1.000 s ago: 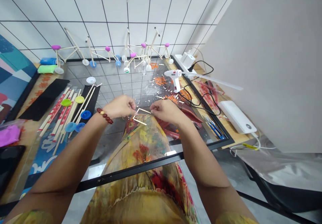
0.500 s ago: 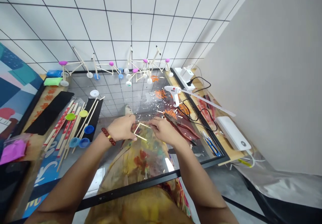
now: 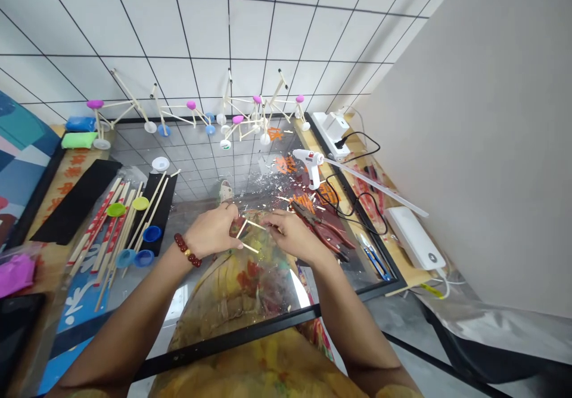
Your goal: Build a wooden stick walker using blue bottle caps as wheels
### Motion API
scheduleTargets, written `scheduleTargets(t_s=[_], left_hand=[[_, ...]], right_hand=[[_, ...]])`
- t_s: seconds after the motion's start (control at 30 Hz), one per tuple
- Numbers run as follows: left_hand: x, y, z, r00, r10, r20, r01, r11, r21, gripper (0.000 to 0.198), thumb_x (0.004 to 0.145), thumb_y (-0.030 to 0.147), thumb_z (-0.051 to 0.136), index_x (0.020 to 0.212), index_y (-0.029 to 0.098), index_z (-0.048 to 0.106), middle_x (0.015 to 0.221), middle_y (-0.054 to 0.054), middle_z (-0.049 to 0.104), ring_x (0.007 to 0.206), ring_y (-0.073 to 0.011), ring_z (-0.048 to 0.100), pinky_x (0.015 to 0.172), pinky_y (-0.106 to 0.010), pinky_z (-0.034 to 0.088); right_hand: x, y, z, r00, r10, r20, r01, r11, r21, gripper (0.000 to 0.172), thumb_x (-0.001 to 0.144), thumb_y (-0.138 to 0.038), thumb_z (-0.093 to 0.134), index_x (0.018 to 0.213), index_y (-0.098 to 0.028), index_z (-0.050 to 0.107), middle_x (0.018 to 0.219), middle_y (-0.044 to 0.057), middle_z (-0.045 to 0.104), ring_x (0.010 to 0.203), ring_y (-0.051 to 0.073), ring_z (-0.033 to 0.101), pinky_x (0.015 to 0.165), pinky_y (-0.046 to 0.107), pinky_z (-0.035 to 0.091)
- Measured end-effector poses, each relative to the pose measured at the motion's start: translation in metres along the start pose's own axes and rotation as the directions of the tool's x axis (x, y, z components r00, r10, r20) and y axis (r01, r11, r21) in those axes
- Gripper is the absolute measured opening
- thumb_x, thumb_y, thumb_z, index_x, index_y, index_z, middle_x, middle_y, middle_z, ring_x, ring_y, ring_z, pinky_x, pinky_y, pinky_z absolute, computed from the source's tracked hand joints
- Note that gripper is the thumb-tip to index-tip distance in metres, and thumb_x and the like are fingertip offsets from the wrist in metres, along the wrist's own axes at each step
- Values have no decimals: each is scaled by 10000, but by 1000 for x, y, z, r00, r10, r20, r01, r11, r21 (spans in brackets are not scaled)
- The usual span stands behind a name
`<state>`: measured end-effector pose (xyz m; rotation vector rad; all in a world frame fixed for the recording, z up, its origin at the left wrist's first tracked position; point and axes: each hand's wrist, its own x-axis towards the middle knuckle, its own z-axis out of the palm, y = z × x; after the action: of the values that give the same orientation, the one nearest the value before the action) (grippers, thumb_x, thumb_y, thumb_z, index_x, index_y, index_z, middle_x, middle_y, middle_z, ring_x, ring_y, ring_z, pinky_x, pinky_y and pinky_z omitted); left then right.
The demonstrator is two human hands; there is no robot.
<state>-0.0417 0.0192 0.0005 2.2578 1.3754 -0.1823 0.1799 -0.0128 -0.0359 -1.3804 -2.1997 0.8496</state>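
A three-sided frame of thin wooden sticks [image 3: 242,230] hovers low over the glass tabletop, its right side unclosed. My left hand [image 3: 213,229], with a beaded bracelet at the wrist, pinches it at the left side between thumb and fingers. Curled fingers of my right hand [image 3: 292,234] meet the free end of the upper stick; the exact grip there is partly hidden. Just right of that hand lie red-handled pliers [image 3: 328,231]. A white hot glue gun [image 3: 309,162] stands beyond them, a long glue stick projecting from its back.
Several stick models with bottle-cap wheels [image 3: 239,120] line the back edge by the tiled wall. Wooden sticks [image 3: 117,225], coloured caps [image 3: 143,258] and black strips [image 3: 75,201] lie left. A power strip [image 3: 329,134], white box [image 3: 414,237] and blue-handled cutters [image 3: 374,258] are at right.
The camera view has shifted slightly, so the table items sit a little differently in the picture. Both hands stay at the stick frame with almost the same hold.
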Motion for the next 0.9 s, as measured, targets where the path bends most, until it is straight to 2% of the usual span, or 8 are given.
scheduleTargets(t_s=[0.13,0.4,0.67,0.9], left_hand=[[0,-1,1,1000,4,7,-4,1000,-16,480,683,484,755,1008,203,539,1114,-108,650,938,-295,661,701,-355,469],[-2,4,-2,999,-27,29,27,1000,8,499,679,474,763,1029,208,526,1158,-107,632,947,-300,668,690,-354,478],[-2,-2,-6,997,29,73,-28,1000,-10,536,664,402,783,1095,207,531,1141,-95,621,962,-293,651,724,-358,482],[0,-11,-6,993,81,91,-75,995,-67,588,642,319,807,1154,207,541,1125,-88,609,973,-283,640,778,-365,489]], right_hand=[[-1,-5,-5,999,3,33,-3,1000,1,240,801,-30,610,966,-170,713,922,51,688,895,183,614,824,294,463],[-3,-6,-6,997,27,72,-27,1000,-3,253,754,-91,733,991,-176,707,940,48,669,937,207,606,855,318,453],[-3,0,-6,993,12,114,-10,1000,-23,507,674,-209,861,1145,-198,674,976,44,656,952,218,585,839,334,444],[-3,-2,-5,996,2,87,-2,1000,-2,389,813,-268,776,1181,-193,674,976,62,649,940,212,584,847,344,445]])
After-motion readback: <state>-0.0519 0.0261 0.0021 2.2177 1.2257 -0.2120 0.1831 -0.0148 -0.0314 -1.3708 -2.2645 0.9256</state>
